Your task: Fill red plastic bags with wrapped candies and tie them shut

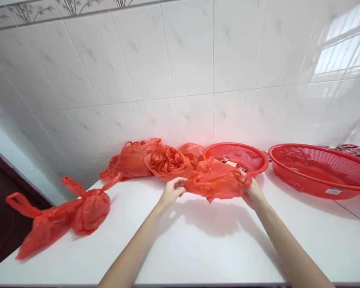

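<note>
Stretched between my two hands is a crumpled red plastic bag [214, 182], held up over the white table with its shadow below. My left hand [174, 191] pinches its left end between thumb and fingers. At the other end, my right hand [252, 191] grips the bag, and part of the plastic covers those fingers. Just behind the held bag stands a round red mesh basket [258, 160] with several small wrapped packets [229, 162] inside. To the left of that basket lies an open red bag [166, 160] stuffed with more crumpled red plastic.
Two knotted red bags [91, 210] rest at the table's left edge. Another filled red bag [132, 160] leans near the tiled wall [192, 60]. A larger red basket [306, 184] stands on the right, with dark patterned packets [355, 150] behind it. The white table [210, 260] spans the front.
</note>
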Demonstrator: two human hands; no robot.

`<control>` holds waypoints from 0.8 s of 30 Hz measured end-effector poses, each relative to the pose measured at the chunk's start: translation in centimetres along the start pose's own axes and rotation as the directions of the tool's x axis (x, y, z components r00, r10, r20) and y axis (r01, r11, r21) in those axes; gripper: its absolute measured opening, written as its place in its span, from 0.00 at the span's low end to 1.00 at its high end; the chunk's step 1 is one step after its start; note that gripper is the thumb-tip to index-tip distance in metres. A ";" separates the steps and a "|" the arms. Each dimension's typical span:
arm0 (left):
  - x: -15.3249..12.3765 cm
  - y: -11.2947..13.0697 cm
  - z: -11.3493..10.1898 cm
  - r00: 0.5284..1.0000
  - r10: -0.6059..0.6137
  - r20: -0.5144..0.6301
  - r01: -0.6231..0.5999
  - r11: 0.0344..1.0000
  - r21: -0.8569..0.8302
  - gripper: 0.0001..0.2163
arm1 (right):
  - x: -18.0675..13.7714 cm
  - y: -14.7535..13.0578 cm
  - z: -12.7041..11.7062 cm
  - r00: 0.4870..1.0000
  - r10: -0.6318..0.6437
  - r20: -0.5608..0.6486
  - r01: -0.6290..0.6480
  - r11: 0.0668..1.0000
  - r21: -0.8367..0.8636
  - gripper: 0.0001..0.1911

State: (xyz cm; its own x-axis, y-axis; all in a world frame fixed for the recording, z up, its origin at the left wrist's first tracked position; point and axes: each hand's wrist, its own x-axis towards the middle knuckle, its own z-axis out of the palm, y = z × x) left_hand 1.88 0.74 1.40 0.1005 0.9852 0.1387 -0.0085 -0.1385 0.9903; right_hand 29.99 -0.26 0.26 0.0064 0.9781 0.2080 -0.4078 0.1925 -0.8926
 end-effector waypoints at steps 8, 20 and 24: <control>-0.2 2.1 -1.5 0.965 0.213 -0.153 -0.202 0.976 0.085 0.18 | -0.3 -0.3 0.5 0.999 0.029 0.021 -0.030 0.998 0.056 0.19; -3.0 6.6 7.1 0.818 0.550 0.169 -0.565 0.710 0.420 0.25 | -1.2 0.6 1.5 0.999 0.019 0.050 -0.012 0.992 -0.128 0.18; -2.8 4.9 8.0 0.762 0.460 0.455 -0.647 0.513 0.564 0.15 | -1.5 0.6 1.6 0.997 -0.028 0.075 0.043 0.979 -0.201 0.15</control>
State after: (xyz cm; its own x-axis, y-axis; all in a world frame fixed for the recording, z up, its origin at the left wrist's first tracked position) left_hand 9.49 -3.51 5.86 0.5255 0.6414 0.5590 0.4916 -0.7652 0.4157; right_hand 28.28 -1.76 0.10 -0.0511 0.9636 0.2623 -0.2154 0.2459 -0.9451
